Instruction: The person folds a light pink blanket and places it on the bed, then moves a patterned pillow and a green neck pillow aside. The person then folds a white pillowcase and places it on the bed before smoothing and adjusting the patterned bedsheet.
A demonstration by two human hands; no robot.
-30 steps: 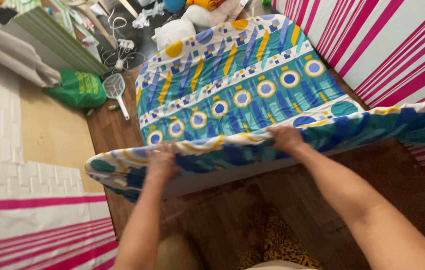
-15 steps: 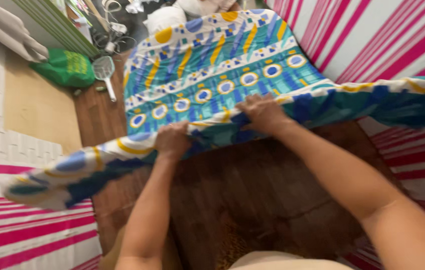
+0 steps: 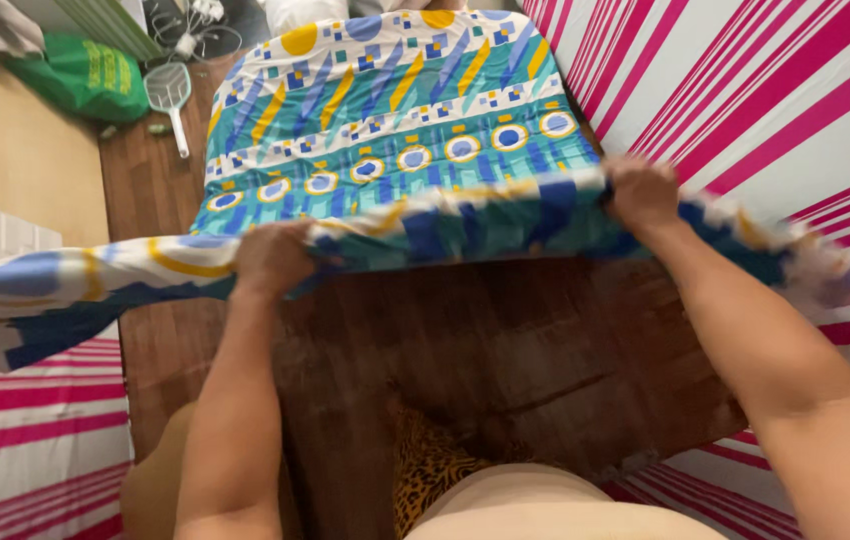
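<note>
A teal, blue, yellow and white patterned sheet [image 3: 385, 110] lies spread over the dark wooden floor [image 3: 505, 350], its near edge lifted. My left hand [image 3: 270, 258] is closed on that raised edge at the left. My right hand [image 3: 640, 192] grips the same edge further right, near the striped fabric. The edge stretches between the two hands, and loose ends hang out past each hand.
Pink-and-white striped fabric [image 3: 745, 90] lies along the right and also at the lower left. A green bag [image 3: 85, 75], a mesh swatter [image 3: 170, 95] and cables [image 3: 195, 30] lie at the far left. A beige board [image 3: 5, 150] is on the left.
My hands have moved apart along the sheet's raised edge, the right one going far to the right. The edge is now pulled straighter between them.
</note>
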